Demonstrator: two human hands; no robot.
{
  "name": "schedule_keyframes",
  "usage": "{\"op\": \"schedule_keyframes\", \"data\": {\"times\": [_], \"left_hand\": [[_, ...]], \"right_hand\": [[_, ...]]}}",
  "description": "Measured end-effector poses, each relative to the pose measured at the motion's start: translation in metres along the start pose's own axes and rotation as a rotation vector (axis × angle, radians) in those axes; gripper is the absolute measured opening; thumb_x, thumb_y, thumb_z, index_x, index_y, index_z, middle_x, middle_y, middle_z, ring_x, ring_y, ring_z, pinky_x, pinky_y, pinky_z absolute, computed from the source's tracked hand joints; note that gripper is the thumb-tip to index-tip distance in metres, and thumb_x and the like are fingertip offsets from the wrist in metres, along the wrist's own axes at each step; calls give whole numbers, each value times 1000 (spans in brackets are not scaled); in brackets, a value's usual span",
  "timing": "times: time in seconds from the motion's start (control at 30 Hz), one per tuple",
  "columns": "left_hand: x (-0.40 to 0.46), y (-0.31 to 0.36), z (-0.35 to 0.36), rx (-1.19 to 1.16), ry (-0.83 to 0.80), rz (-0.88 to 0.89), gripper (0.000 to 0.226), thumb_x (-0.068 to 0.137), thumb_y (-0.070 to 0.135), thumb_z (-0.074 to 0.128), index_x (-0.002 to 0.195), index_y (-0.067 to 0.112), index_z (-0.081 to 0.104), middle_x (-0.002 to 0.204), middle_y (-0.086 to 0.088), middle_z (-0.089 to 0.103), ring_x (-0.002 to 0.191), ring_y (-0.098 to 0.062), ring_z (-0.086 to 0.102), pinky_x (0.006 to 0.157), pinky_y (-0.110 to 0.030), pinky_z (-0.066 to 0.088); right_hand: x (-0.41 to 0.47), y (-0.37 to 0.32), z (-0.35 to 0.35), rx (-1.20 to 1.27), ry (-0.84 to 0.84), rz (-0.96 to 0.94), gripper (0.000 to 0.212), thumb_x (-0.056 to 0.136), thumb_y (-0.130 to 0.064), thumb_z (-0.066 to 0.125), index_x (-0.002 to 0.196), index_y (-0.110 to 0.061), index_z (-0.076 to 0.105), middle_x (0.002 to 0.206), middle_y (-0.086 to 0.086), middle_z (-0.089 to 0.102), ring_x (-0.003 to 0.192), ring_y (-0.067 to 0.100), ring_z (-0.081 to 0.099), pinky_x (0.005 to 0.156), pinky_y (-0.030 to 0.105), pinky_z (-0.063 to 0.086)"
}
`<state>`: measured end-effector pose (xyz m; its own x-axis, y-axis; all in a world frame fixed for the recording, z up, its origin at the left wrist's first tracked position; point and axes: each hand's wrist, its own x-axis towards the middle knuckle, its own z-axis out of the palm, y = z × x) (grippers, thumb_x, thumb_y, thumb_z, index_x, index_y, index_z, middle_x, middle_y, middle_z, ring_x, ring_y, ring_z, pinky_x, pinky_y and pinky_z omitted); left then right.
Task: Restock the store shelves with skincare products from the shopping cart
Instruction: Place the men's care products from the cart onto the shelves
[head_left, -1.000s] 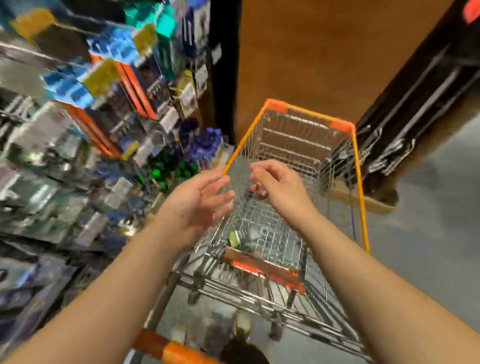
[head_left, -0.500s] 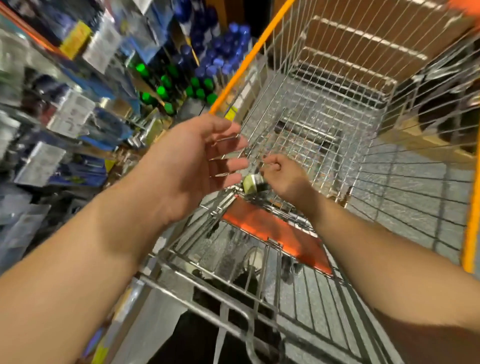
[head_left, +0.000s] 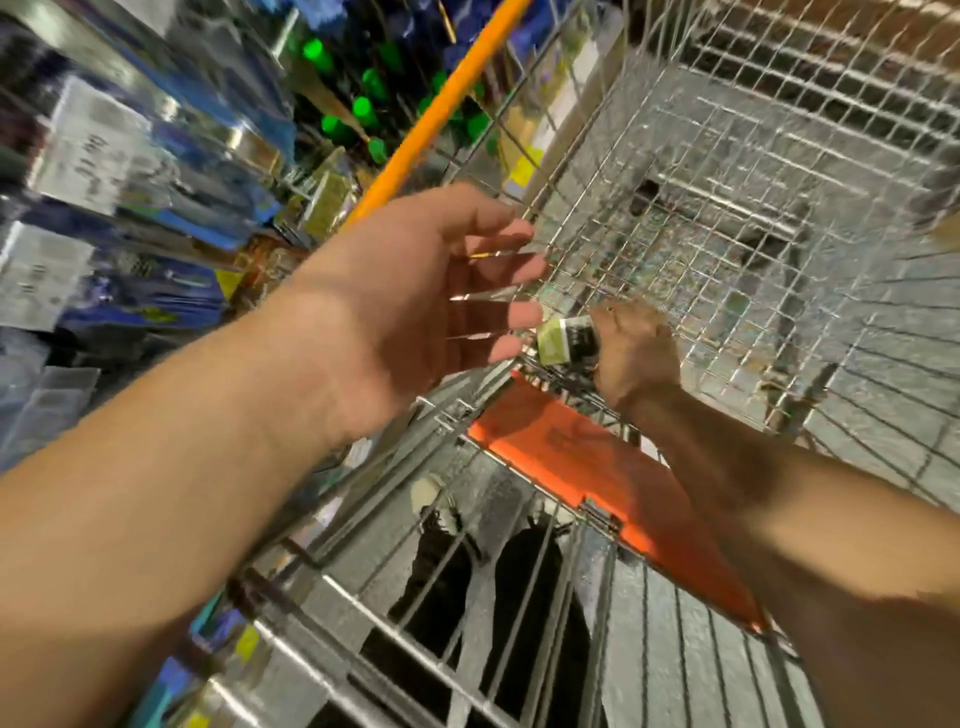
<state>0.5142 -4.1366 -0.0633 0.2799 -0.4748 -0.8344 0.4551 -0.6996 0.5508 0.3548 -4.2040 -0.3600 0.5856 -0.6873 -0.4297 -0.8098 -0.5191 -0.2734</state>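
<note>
A wire shopping cart (head_left: 737, 171) with an orange rim fills the right of the head view. Deep inside it, my right hand (head_left: 636, 353) grips a small skincare box (head_left: 566, 340), pale green with a dark label, just above the orange seat flap (head_left: 597, 467). My left hand (head_left: 431, 291) hovers above the cart's left side, fingers spread and holding nothing, its fingertips close to the box. The rest of the cart's basket looks bare. Store shelves (head_left: 130, 171) packed with blurred products run along the left.
Bottles with green caps (head_left: 358, 109) stand on a shelf beyond the orange cart rail (head_left: 441, 104). My dark trouser legs and shoes (head_left: 457, 571) show through the cart's rear grid. Grey floor lies under the cart.
My right hand has closed round the small box at the cart's near end and raised it slightly. The view has moved lower and closer over the cart. My left hand stays spread above.
</note>
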Motion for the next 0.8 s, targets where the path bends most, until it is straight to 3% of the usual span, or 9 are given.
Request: {"op": "schedule_keyframes", "data": {"times": [0.13,0.3,0.37,0.57,0.67,0.73,0.8], "left_hand": [[8,-3,0,18,17,-2,15,96,30,55,94,21,67,91,0,72,86,-22,67,80,-35,54],[6,-6,0,-8,4,7,13,97,27,55,99,19,65,93,-2,70,88,-23,64,84,-38,52],[4,-7,2,-24,0,1,14,97,27,55,102,19,65,93,-1,70,88,-23,64,78,-35,52],[-10,-1,8,-65,-15,-78,15,99,29,53,92,23,66,84,3,71,79,-19,65,70,-29,51],[-29,5,10,-119,-40,-96,16,99,29,51,93,23,65,87,2,69,75,-19,65,70,-30,52],[-44,12,12,-150,-65,-92,16,98,29,52,93,22,65,87,1,68,71,-19,64,68,-30,51],[-60,20,11,-169,-90,-73,16,98,29,52,92,22,65,86,2,68,67,-18,63,65,-29,50]], "right_hand": [[5,1,3,27,37,28,62,95,-31,67,150,-16,44,144,16,49,132,34,39,115,46,36],[-1,2,7,237,10,127,41,88,-20,72,125,-7,58,128,17,52,118,34,51,96,40,45],[-12,-2,-3,336,-5,179,49,80,-14,79,125,-8,59,128,18,50,117,35,52,92,36,41],[-64,-28,-63,521,70,237,59,73,-23,88,119,-4,59,122,17,53,112,32,55,94,39,48],[-90,-44,-109,637,116,248,57,73,-26,88,116,-8,56,117,8,51,101,18,54,89,30,47],[-106,-59,-138,705,197,268,45,72,-25,87,102,-16,55,106,0,53,82,4,52,74,18,47],[-122,-74,-166,790,296,289,41,68,-36,85,95,-21,58,100,-5,58,79,1,56,66,19,50]]}}
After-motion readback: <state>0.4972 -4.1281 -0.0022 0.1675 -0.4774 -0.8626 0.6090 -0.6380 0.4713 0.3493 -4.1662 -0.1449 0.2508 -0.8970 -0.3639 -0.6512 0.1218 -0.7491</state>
